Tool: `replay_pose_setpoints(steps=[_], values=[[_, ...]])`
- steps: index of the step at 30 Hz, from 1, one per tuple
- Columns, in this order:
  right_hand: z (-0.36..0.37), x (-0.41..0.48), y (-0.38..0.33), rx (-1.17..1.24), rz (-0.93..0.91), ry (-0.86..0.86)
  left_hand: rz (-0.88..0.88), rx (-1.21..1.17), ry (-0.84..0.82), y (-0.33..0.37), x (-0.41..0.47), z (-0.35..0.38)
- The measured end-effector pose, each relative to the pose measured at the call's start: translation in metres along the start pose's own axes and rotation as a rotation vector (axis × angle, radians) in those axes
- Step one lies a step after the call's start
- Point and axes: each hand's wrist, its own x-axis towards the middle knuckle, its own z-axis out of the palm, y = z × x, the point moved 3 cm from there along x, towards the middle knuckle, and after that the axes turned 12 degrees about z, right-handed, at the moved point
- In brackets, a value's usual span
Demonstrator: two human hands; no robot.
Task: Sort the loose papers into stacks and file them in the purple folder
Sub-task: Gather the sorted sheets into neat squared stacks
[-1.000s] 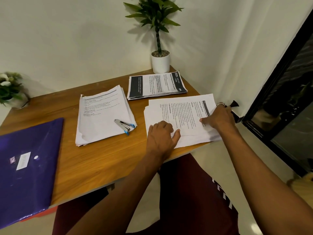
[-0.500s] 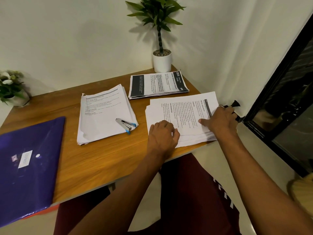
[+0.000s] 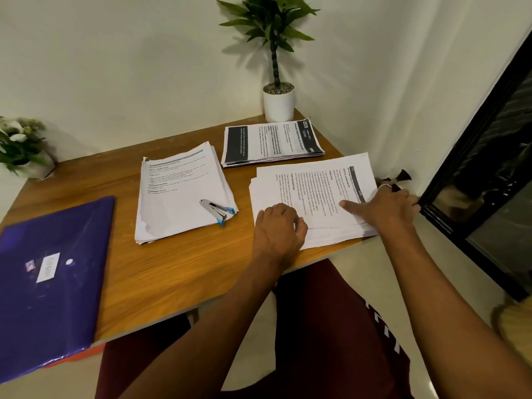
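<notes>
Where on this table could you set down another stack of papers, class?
Bare wood lies between the purple folder and the middle stack, reaching the near edge; a smaller patch lies beside the flower pot. The right end is crowded: back stack, potted plant, and right stack under the left hand and right hand.

A brown wooden table (image 3: 178,272) is set against a white wall (image 3: 115,67). A tall green plant in a white cylindrical pot (image 3: 278,103) is placed at its far corner, and a white-flowered plant (image 3: 20,148) at the far left edge. A silver stapler with blue trim (image 3: 216,211) is noted mid-table. A small black fitting (image 3: 403,177), possibly a door stop, is fixed to the wall near a black-framed glass door (image 3: 495,174).
</notes>
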Motion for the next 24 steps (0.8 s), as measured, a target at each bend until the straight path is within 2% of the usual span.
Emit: replay_pose_setpoints(steps=[11,14,18,22,24], values=[[0.001,0.015,-0.01,0.055,-0.095,-0.126,0.026,0.006,0.01,-0.002,-0.014,-0.007],[0.003,0.012,-0.014,0.056,-0.101,-0.126,-0.028,0.07,-0.018,-0.004,-0.017,-0.004],[0.005,0.006,-0.014,0.06,-0.145,-0.083,-0.117,-0.003,0.043,-0.013,-0.017,-0.003],[0.008,-0.002,-0.016,0.007,-0.156,-0.047,-0.106,0.018,-0.134,-0.014,-0.018,0.002],[0.009,-0.007,-0.018,-0.005,-0.154,-0.033,-0.041,0.068,-0.171,-0.012,-0.019,0.001]])
